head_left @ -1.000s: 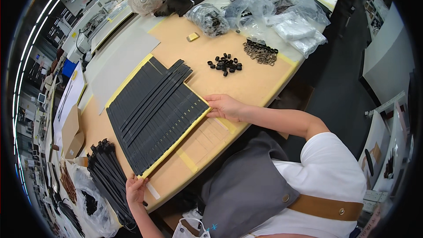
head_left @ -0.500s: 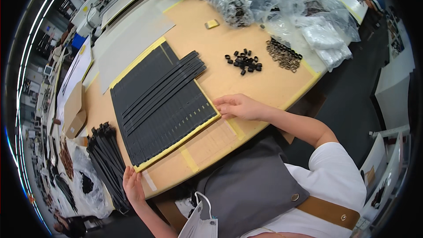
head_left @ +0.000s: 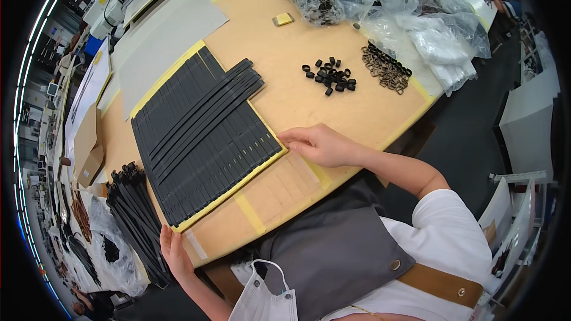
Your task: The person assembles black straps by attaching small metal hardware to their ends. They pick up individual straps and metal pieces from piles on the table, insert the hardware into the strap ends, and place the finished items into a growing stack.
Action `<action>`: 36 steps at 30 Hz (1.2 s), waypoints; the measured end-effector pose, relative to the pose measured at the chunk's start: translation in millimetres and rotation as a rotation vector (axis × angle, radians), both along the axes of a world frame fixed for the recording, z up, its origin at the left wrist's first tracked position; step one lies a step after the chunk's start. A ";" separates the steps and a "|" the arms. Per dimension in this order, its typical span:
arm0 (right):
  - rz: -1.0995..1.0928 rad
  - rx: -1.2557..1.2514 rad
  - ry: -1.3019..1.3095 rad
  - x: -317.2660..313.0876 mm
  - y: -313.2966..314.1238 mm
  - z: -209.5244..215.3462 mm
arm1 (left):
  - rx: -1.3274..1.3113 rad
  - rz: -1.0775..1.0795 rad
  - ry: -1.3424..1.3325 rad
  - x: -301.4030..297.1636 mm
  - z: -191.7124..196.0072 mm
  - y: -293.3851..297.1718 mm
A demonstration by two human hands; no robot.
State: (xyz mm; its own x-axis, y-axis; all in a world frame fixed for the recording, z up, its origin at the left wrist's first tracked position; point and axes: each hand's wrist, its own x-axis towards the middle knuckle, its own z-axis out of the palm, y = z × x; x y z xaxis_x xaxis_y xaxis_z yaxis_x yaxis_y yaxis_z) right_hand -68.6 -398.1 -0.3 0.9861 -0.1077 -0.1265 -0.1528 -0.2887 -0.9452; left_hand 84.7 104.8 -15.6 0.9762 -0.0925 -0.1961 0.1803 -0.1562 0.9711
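A flat board with yellow edges (head_left: 208,207) lies at an angle on the table, covered by a row of black straps (head_left: 238,137). Several loose black straps (head_left: 208,110) rest slantwise across that row, their ends jutting past the board's far right side. My right hand (head_left: 321,144) grips the board's right near corner, fingers bent and pressed together. At the left near corner, the fingertips of my left hand (head_left: 175,252) close on the board's edge. Beside the board on the left lies a bundle of black straps (head_left: 134,220).
Black rings (head_left: 330,75) and metal buckles (head_left: 386,68) lie in piles to the right. Clear plastic bags (head_left: 422,24) cover the far right corner. A small yellow block (head_left: 284,19) sits farther back. A brown cardboard piece (head_left: 89,145) and another plastic bag (head_left: 113,249) are at left.
The board, with the straps on it, has shifted left across the table. Both hands have moved left with it, still at its near corners.
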 end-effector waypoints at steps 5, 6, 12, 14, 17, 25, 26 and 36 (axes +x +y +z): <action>-0.307 0.090 -0.130 -8.9 -42.5 -7.9 | 0.112 -0.008 -0.051 -6.3 0.3 -7.8; -0.417 0.079 -0.201 -8.7 -57.1 -11.8 | 0.141 0.009 -0.072 -9.3 2.1 -13.0; -0.482 -0.550 -0.205 -1.2 -135.0 -28.2 | 0.430 0.165 -0.388 -5.3 0.7 -30.9; -0.430 -0.670 -0.259 7.6 -133.3 -36.3 | 0.581 0.206 -0.488 -7.8 8.0 -44.2; -0.362 -0.770 -0.270 24.4 -128.3 -37.1 | 0.752 0.212 -0.592 -16.1 20.5 -63.4; -0.306 -0.897 -0.422 65.1 -117.5 -52.4 | 0.663 0.116 -0.847 -25.2 0.5 -85.6; -0.296 -0.893 -0.401 67.5 -114.1 -52.1 | 0.626 0.116 -0.832 -31.4 0.1 -92.4; -0.249 -0.994 -0.534 59.1 -121.5 -50.8 | 0.666 -0.094 -1.014 -60.7 -13.3 -135.9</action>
State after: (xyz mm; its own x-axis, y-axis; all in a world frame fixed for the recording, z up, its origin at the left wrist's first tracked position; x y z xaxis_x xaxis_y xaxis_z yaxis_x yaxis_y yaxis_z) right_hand -9.5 -519.6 -51.1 0.8258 -0.1251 0.5500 0.0404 -0.9595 -0.2789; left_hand 24.0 -31.1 -29.0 0.7092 -0.3431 0.6159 -0.6527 -0.6496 0.3899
